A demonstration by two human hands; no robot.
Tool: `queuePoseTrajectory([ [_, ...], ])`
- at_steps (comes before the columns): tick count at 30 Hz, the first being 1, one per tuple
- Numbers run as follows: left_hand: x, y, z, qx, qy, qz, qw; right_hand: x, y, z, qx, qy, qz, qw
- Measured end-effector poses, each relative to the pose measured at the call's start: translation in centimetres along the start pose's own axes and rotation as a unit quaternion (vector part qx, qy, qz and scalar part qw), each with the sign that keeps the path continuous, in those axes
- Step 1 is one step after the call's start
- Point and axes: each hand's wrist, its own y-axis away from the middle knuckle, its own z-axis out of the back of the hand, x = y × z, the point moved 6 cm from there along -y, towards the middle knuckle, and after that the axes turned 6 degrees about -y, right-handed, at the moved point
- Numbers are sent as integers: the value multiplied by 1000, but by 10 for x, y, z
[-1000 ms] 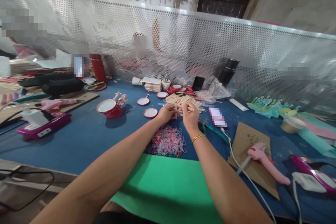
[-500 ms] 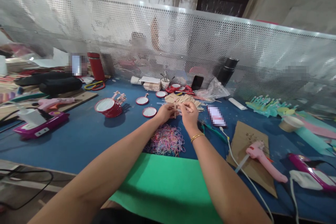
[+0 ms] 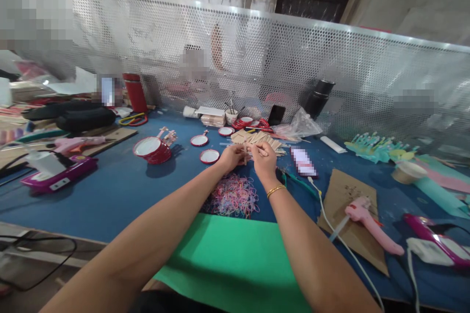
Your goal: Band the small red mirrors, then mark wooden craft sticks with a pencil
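Both my hands meet over the middle of the table, just in front of a pile of flat wooden sticks (image 3: 255,136). My left hand (image 3: 231,157) is closed, pinching a small wooden stick (image 3: 246,154) that stands upright at its fingertips. From the other side my right hand (image 3: 265,157), with a gold chain bracelet at its wrist, has its fingers closed at the same piece. Its fingers cover part of what they grip. Below the hands lies a heap of small coloured rubber bands (image 3: 235,196).
Green sheet (image 3: 235,259) at the near edge. Left: stacked red-rimmed round pieces (image 3: 152,149), a purple power strip (image 3: 58,176). Right: teal-handled pliers (image 3: 301,185), a phone (image 3: 303,161), a pink glue gun (image 3: 374,225) on cardboard (image 3: 336,200). A perforated metal screen (image 3: 235,58) stands behind.
My right fingers have shifted slightly at the wooden stick. Both hands stay in the same place over the table.
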Motion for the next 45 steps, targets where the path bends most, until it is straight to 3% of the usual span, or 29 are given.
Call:
queuePoseTrajectory([
  [5,0,1,-1,3,14,10,1000,-2,-1,7,-29,8,-10,999],
  [13,-1,0,-1,1,23,-4,1000,6,2,-2,10,6,28,1000],
  [19,0,0,0,-5,6,12,1000,2,-1,6,-26,16,6,1000],
  [26,-1,1,-2,-4,21,5,1000,12,4,-4,12,17,35,999],
  [45,4,-4,0,-10,7,14,1000,5,1,3,-12,11,5,1000],
])
